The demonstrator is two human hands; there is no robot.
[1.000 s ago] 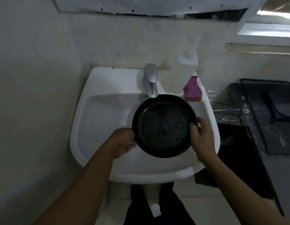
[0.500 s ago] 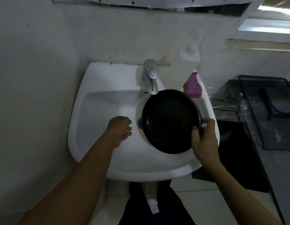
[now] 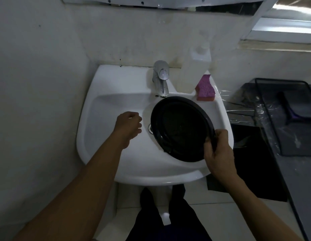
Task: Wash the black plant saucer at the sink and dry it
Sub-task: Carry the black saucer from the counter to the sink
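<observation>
We go big to small. The white sink (image 3: 106, 153) is fixed to a pale wall (image 3: 38, 84), and the basin fills the middle of the view. At the right a dark counter (image 3: 301, 180) carries a black wire tray (image 3: 281, 82) with a purple-handled item (image 3: 294, 113) inside (too dim for us to identify), and crinkled clear film (image 3: 238, 110) lies between the tray and the sink edge.

The black saucer (image 3: 181, 127) is over the right half of the basin, tilted, with its right side raised and its left edge low by the drain (image 3: 150, 128), which it partly covers. We see its inner face, dark and glossy.

A translucent white bottle (image 3: 194, 72) stands on the sink's back ledge, right of the faucet (image 3: 160, 79). The spout ends just behind the saucer's far rim, close over it. A pink sponge (image 3: 205, 88) sits on the ledge touching the bottle's right side, just beyond the saucer's far-right rim.

The right hand (image 3: 219, 152) pinches the saucer's near-right rim, thumb on the inner side and fingers wrapped behind. The left hand (image 3: 129, 126) hovers over the basin just left of the saucer, apart from it, fingers loosely curled and holding nothing. Dark trousers (image 3: 168, 223) show below the sink.
</observation>
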